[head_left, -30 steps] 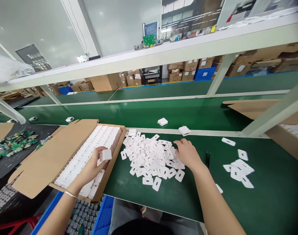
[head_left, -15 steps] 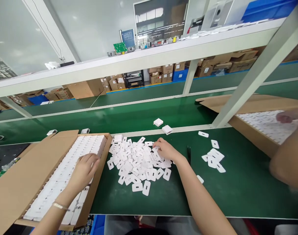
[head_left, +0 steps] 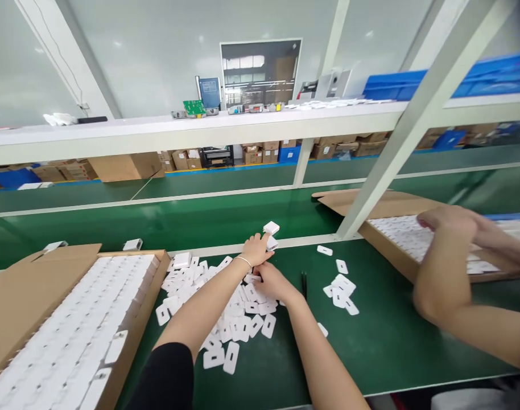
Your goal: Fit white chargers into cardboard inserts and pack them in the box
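Note:
My left hand (head_left: 256, 250) reaches past the pile to two white adapter blocks; its fingers touch the nearer block (head_left: 272, 244), and the other block (head_left: 271, 228) lies just behind. My right hand (head_left: 272, 280) is beside it, fingers closed at the edge of the pile of white slotted plates (head_left: 232, 319); what they hold is too small to make out. On the left, an open carton (head_left: 134, 336) holds rows of white adapter blocks. Another white block (head_left: 182, 260) sits at the pile's back edge.
Black tweezers (head_left: 304, 285) lie right of my right hand, with several loose plates (head_left: 341, 290) beyond. Another person's hands (head_left: 450, 219) work at a second carton (head_left: 390, 250). A slanted post (head_left: 382, 159) supports the shelf (head_left: 243, 128).
My left hand has left the carton and crossed the pile to the two blocks. My right hand stays at the pile. The view has shifted; the other person's arm has moved over their carton.

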`<state>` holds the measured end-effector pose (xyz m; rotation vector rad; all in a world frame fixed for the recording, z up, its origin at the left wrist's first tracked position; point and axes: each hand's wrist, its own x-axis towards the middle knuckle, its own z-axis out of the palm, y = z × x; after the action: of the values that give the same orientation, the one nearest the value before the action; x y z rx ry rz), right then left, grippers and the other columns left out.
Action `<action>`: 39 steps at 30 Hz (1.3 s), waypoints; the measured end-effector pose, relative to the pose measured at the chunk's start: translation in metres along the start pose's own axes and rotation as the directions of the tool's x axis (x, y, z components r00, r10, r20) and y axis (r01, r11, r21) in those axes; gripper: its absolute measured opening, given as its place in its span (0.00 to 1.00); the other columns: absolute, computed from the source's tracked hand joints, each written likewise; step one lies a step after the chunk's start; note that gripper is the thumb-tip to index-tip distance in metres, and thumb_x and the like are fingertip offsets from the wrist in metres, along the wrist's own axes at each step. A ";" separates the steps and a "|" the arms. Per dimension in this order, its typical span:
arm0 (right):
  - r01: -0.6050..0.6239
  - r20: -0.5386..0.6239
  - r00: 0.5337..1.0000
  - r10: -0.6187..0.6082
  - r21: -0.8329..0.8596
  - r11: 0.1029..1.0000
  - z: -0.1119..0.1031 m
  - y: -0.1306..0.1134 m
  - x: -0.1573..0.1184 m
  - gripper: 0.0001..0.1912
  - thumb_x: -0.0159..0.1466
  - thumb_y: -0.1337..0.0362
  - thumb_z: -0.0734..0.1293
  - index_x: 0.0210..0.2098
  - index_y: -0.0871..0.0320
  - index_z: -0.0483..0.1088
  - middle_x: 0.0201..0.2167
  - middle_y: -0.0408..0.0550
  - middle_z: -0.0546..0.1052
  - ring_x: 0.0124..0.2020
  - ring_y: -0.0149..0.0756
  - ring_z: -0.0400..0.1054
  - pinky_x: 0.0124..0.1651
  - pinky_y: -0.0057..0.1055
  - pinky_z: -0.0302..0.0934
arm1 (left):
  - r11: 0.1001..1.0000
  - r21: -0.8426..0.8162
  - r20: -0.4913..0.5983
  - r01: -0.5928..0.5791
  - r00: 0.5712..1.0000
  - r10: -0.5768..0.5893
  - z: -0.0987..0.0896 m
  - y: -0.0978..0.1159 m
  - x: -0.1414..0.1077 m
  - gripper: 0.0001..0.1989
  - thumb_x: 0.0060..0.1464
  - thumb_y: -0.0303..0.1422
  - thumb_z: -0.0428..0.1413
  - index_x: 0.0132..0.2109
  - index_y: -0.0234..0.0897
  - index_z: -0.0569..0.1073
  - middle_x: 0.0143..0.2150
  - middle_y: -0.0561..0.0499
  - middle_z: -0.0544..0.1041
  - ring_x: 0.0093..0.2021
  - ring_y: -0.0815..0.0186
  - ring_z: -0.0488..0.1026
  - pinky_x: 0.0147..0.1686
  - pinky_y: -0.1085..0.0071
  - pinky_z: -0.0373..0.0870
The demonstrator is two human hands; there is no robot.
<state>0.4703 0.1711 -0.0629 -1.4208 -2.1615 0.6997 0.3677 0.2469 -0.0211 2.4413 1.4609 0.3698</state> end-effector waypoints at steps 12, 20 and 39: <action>-0.141 -0.178 0.969 0.169 0.163 0.977 -0.002 -0.004 -0.001 0.10 0.66 0.75 0.59 0.43 0.57 0.66 0.29 0.45 0.73 0.30 0.36 0.67 0.34 0.29 0.53 | 0.856 -0.501 -0.280 -0.129 0.960 -0.020 -0.023 -0.027 -0.037 0.27 0.73 0.41 0.32 0.57 0.39 0.73 0.57 0.43 0.77 0.54 0.60 0.76 0.50 0.65 0.74; -0.028 -0.304 0.936 0.179 0.441 0.897 0.008 -0.022 0.003 0.22 0.75 0.51 0.52 0.48 0.55 0.73 0.31 0.47 0.76 0.33 0.41 0.71 0.39 0.37 0.65 | 0.675 -0.713 -0.440 -0.192 0.872 -0.216 -0.060 -0.026 -0.146 0.30 0.72 0.51 0.35 0.45 0.40 0.77 0.44 0.46 0.76 0.45 0.59 0.73 0.50 0.62 0.69; 0.534 -0.511 0.756 -0.410 0.116 0.838 0.029 -0.103 -0.028 0.26 0.71 0.70 0.67 0.65 0.45 0.67 0.56 0.46 0.80 0.59 0.43 0.73 0.60 0.46 0.70 | 0.676 -0.737 -0.368 -0.031 0.857 -0.362 -0.028 -0.046 -0.185 0.24 0.73 0.47 0.36 0.45 0.41 0.72 0.47 0.47 0.74 0.49 0.58 0.71 0.53 0.59 0.68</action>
<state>0.3910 0.1053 -0.0221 -0.7418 -1.8424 0.3690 0.2358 0.1065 -0.0262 1.5902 1.3238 1.3264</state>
